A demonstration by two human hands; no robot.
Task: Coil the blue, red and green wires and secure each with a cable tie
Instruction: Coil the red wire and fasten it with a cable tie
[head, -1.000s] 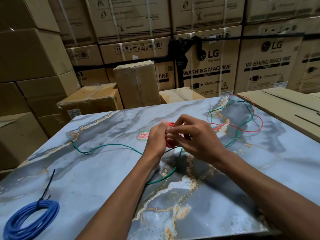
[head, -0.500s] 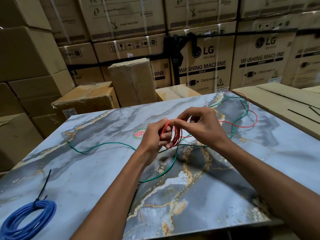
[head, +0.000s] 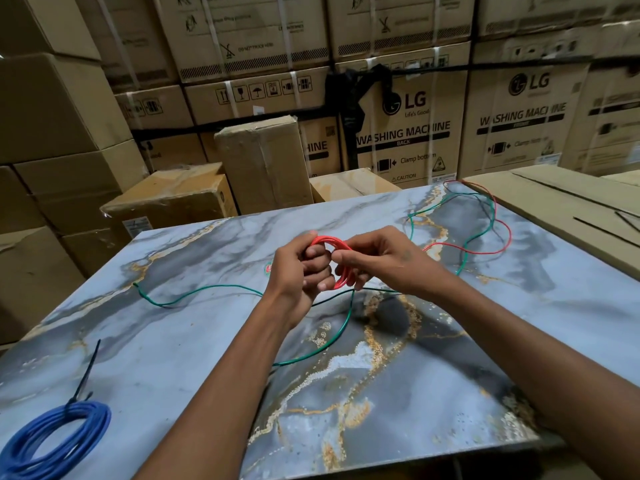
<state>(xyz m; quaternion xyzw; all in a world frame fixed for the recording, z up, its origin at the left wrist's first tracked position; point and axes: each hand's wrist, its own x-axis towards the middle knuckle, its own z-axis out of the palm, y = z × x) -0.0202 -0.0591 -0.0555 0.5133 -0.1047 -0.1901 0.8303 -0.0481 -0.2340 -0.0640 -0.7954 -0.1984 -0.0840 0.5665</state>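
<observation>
**A:** Checking head view, the only one. Both hands are mid-table, raised above the marble-pattern tabletop (head: 173,341). Left hand (head: 298,268) has its fingers curled through the small coil of red wire (head: 341,263), thumb up against the coil's top edge. A closed grip, not spread.

**B:** Right?

**A:** Right hand (head: 384,261) pinches the same coil from the other side. Fingers are curled tight onto the red strands, fingertips touching the left hand's. Both hands grip the coil.

**B:** Rest of the red?

**A:** Its loose tail runs out from behind the right hand, loops across the far right of the table and reaches the back corner.

**B:** Green?

**A:** Green wire (head: 194,294) is uncoiled, lying flat. One end sits left of the hands; it passes under them, dips toward the near side, and another stretch climbs to the far right, tangled with the red tail. Neither hand is on it.

**B:** Blue?

**A:** Blue wire (head: 59,441) is coiled at the near left corner, partly cut off by the frame edge. Black cable tie (head: 86,372) is round its top, tail sticking up and away along the table.

**B:** Surroundings?

**A:** Cardboard boxes (head: 405,133) are stacked behind the table, some printed with washing machine markings. A flat carton (head: 554,195) lies just beside the right edge, with thin dark strips on it; can't tell what they are.
</observation>
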